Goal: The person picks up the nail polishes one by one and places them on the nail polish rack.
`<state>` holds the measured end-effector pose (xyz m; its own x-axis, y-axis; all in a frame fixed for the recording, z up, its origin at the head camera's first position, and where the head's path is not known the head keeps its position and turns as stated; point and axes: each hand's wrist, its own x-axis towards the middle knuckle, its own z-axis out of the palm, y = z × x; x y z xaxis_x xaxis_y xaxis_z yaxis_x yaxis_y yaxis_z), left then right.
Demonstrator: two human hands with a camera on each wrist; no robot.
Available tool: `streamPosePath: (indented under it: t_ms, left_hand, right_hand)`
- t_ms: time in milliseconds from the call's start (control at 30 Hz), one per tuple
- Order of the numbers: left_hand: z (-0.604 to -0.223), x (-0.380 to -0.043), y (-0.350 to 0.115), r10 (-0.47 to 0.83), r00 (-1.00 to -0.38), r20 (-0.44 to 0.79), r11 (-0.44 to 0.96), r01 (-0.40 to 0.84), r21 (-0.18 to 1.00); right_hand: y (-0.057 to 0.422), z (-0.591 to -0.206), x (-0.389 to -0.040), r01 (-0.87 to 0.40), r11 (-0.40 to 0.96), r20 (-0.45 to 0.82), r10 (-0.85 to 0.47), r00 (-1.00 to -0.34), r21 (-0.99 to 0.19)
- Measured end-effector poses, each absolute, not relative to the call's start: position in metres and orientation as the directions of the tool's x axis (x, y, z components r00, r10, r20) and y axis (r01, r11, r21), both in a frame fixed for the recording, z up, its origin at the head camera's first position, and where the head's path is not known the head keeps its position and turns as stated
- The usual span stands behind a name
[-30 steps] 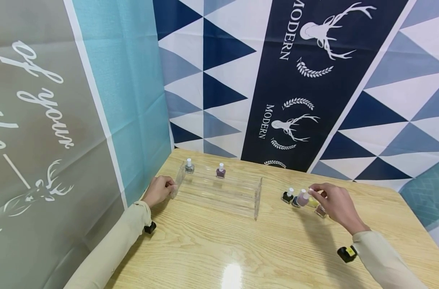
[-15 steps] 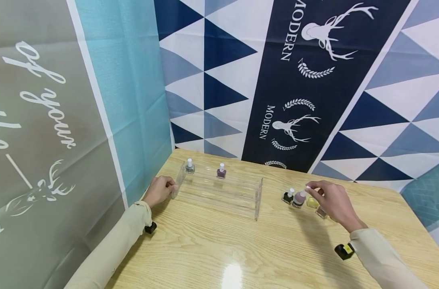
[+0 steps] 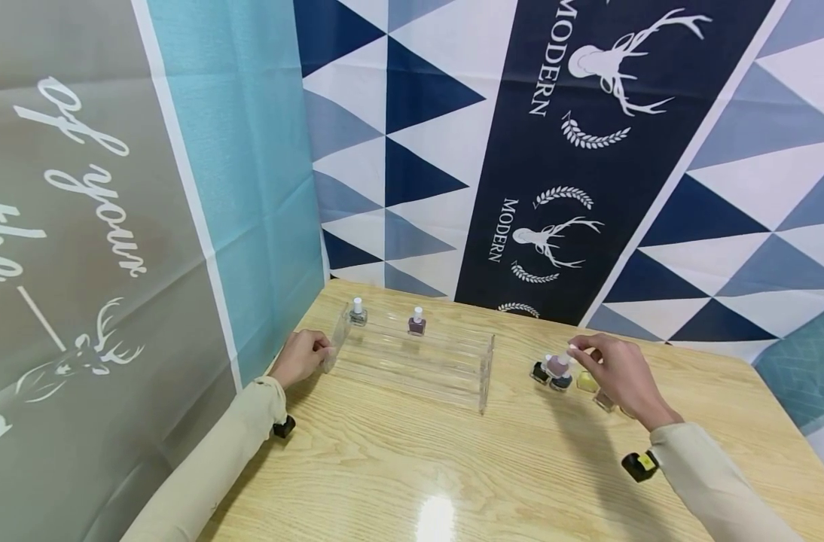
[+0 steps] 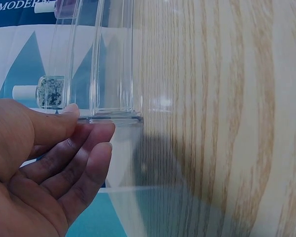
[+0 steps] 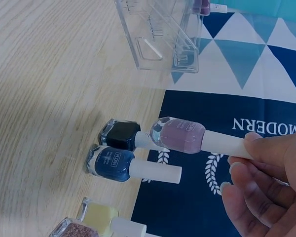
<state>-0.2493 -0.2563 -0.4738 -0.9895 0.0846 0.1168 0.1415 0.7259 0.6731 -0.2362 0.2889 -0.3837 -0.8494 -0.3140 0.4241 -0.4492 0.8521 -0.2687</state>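
Note:
My left hand (image 3: 300, 355) pinches the left side panel of a clear tiered rack (image 3: 485, 373) between thumb and fingers. On the rack's back tier stand a glitter nail polish bottle (image 3: 358, 314) and a dark purple nail polish bottle (image 3: 416, 324). At the right, my right hand (image 3: 618, 373) holds a mauve nail polish bottle (image 5: 180, 136) by its white cap, raised off the table. Close by it stand a black nail polish bottle (image 5: 123, 134) and a blue nail polish bottle (image 5: 111, 164). The left wrist view shows thumb and fingertips at the panel's edge.
A yellow nail polish bottle (image 3: 586, 381) and a brownish glitter one (image 5: 74, 229) stand near the right hand on the wooden table (image 3: 398, 459). Patterned cloth (image 3: 425, 150) hangs behind the table, and a grey and turquoise cloth (image 3: 249, 188) hangs at the left.
My right hand has carried the mauve bottle a little to the left, from in front of the blue bottle to between it and the black one. The left hand stays on the rack.

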Motion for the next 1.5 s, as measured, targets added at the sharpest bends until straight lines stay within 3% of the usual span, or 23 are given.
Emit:
streamPosePath:
  t_ms: [1500]
  left_hand:
    - [-0.472, -0.247, -0.254, 0.07, -0.99, 0.123, 0.729, 0.135, 0.671]
  right_hand:
    - [0.234, -0.374, -0.271, -0.53, 0.793, 0.466, -0.363, -0.807, -0.299]
